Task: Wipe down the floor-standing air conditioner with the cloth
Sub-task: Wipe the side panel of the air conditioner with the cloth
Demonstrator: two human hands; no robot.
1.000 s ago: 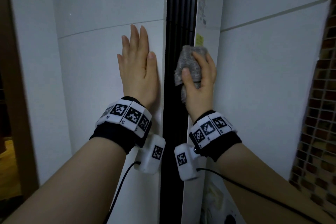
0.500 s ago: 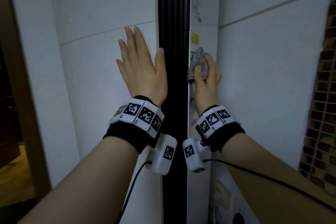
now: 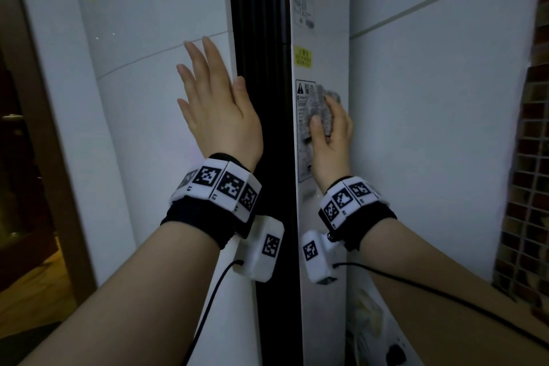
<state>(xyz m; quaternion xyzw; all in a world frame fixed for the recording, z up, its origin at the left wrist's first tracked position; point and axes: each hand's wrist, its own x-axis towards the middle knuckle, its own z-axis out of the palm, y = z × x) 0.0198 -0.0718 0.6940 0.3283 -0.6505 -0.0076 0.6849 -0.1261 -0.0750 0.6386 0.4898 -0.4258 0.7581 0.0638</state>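
Observation:
The tall white air conditioner fills the middle of the view, with a black vertical vent strip between its front panel and its right side panel. My left hand lies flat with straight fingers on the front panel, thumb at the edge of the vent. My right hand grips a crumpled grey cloth and presses it against the side panel, over a warning label. A yellow sticker sits just above.
A white wall stands close on the right of the unit, leaving a narrow gap. Brown mosaic tiles run along the far right edge. A wooden door frame and wood floor lie to the left. A wall socket sits low.
My right hand has carried the cloth off the vent strip and round onto the right side panel. My left hand has stayed flat on the front panel.

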